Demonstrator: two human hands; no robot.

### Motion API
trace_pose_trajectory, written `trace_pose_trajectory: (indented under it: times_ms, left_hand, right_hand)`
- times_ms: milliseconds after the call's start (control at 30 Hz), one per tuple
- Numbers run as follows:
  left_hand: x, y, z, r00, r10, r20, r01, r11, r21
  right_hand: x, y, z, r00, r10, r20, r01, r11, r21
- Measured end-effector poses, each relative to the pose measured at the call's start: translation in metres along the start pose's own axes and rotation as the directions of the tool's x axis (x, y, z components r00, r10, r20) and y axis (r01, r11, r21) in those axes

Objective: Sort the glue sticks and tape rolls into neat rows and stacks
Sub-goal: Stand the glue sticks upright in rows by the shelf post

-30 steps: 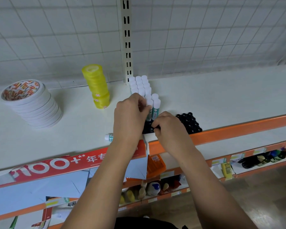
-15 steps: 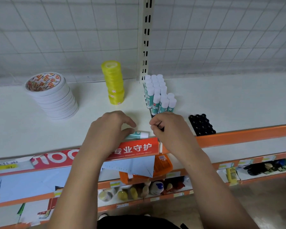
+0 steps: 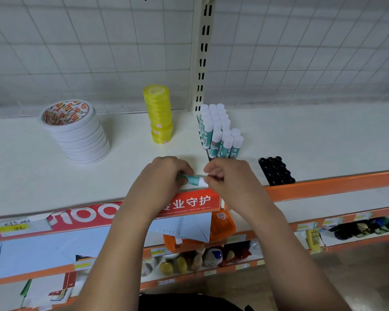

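A loose white and teal glue stick lies sideways near the shelf's front edge. My left hand grips its left end and my right hand pinches its white cap end. Behind them several glue sticks stand upright in rows by the slotted post. A stack of yellow tape rolls stands left of those rows. Further left is a leaning stack of wide white tape rolls.
A black tray of round-topped items sits at the front edge, right of my hands. The white shelf has an orange front rail with a red label strip. A wire grid backs the shelf. Lower shelves hold assorted goods.
Both hands drew back from the standing glue sticks to the shelf's front edge. My left hand took hold of the lying glue stick, and my right hand came to its cap end.
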State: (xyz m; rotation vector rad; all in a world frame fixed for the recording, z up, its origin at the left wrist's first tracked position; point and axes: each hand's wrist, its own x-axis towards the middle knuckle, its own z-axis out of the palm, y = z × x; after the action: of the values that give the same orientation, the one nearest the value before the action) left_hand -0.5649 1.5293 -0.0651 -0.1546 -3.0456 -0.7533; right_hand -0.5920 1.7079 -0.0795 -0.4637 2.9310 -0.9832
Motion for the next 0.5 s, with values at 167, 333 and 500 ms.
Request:
trace_pose_trajectory:
  times_ms: [167,333,500]
  left_hand:
    - [0.007,0.006,0.004,0.999,0.046,0.024,-0.046,0.999,0.003]
    - [0.011,0.007,0.008,0.997,0.076,-0.031,-0.076,0.997,-0.007]
    - [0.016,0.013,0.008,0.99,0.106,-0.089,-0.107,0.994,-0.005]
  right_hand:
    - [0.0,0.0,-0.006,1.0,0.011,-0.01,-0.01,0.998,0.056]
    - [-0.002,0.002,-0.01,1.0,0.012,0.022,-0.013,0.998,0.055]
    - [0.002,-0.001,-0.017,0.997,0.005,-0.083,0.007,0.99,0.138]
